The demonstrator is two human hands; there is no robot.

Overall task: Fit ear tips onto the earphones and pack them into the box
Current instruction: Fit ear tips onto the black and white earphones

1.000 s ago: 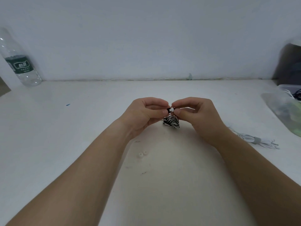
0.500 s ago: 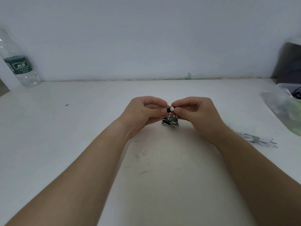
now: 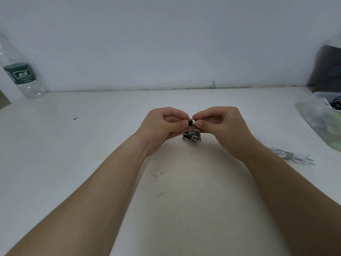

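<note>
Pinching the black earbud (image 3: pixel 190 123) in my left hand (image 3: pixel 166 126), white ear tip (image 3: pixel 193 122) in my right hand (image 3: pixel 221 124), both meeting mid-table, its striped cable coil (image 3: pixel 191 135) bunched just below. Two spare ear tips (image 3: pixel 159 172) lie nearer me; white cable bundle (image 3: pixel 291 156) to the right; water bottle (image 3: pixel 20 74) far left; clear tub (image 3: pixel 324 95) far right holds tangled cables (image 3: pixel 336 104).

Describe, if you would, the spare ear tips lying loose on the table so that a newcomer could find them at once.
On the white table, look between the person's two forearms. Just beside the left forearm lie the spare ear tips: two tiny white rings side by side, touched by nothing, unlike the tip pinched at the striped earphones.
</note>
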